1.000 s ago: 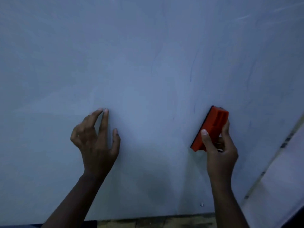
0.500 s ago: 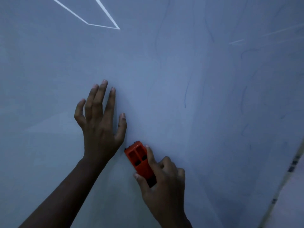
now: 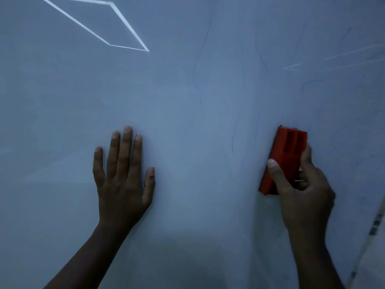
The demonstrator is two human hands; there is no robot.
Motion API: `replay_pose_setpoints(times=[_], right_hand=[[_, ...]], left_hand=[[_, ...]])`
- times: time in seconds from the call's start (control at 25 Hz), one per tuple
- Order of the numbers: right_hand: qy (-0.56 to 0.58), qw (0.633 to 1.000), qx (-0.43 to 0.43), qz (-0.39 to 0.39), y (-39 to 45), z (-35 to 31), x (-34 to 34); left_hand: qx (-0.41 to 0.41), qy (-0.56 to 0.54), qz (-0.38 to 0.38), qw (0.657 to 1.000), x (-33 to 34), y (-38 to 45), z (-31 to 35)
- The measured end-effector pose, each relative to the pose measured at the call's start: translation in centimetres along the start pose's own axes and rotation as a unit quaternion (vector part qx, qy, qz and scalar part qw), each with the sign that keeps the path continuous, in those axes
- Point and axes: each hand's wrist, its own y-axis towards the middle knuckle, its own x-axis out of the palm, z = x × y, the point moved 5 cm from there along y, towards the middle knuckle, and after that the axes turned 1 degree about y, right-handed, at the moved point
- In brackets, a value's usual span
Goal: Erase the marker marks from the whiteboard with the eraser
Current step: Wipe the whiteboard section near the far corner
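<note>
- Whiteboard (image 3: pixel 187 122): fills nearly all of my view; its surface reads pale blue-grey in dim light.
- Marker marks (image 3: pixel 196 80): thin, faint blue wavy lines that I see running mostly up and down across the middle and right of the board.
- Left hand (image 3: pixel 123 180): laid flat against the board, fingers straight and close together, thumb spread to the side, holding nothing.
- Right hand (image 3: pixel 302 188): wrapped round the lower part of the eraser, thumb on its left edge, fingers curled behind its right side.
- Eraser (image 3: pixel 287 151): orange block, held roughly upright against the board at right of centre, well apart from my left hand; two dark slots show on its back.
- Bright outline (image 3: pixel 125 24): a white angular reflection at upper left.
</note>
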Motion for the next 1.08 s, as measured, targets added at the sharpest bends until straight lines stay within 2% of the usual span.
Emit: replay_pose_setpoints(times=[0.16, 0.28, 0.44, 0.56, 0.72, 0.84, 0.96, 1.08], right_hand=[[-0.028, 0.989, -0.129, -0.070, -5.0, -6.2, 4.3], [-0.053, 0.952, -0.258, -0.156, -10.3, -9.4, 7.4], [-0.071, 0.928, -0.317, -0.182, -10.3, -10.0, 7.7], [-0.086, 0.942, -0.295, -0.136, -6.0, -10.2, 6.0], [-0.088, 0.980, -0.176, -0.042, 2.1, -7.0, 2.0], [-0.080, 0.989, -0.125, -0.026, 5.7, -4.6, -0.1], [-0.074, 0.982, -0.173, 0.032, 5.9, -5.3, 0.8], [-0.011, 0.967, -0.246, 0.070, 4.1, -8.1, 3.8]], left_hand=[[-0.002, 0.001, 0.000, 1.000, 0.0, -0.2, 0.0], [0.003, -0.003, -0.006, 1.000, 0.2, -0.2, -0.2], [0.008, -0.002, -0.009, 1.000, 0.3, -0.2, -0.2], [0.005, 0.002, 0.001, 1.000, 0.0, -0.2, -0.2], [0.003, -0.002, 0.008, 1.000, -0.3, -0.1, 0.0], [-0.013, -0.004, 0.015, 1.000, -0.7, 0.4, -0.2], [-0.008, 0.008, 0.031, 0.999, -1.6, 3.6, -1.1], [-0.005, 0.004, 0.057, 0.998, -2.2, 9.4, -2.7]])
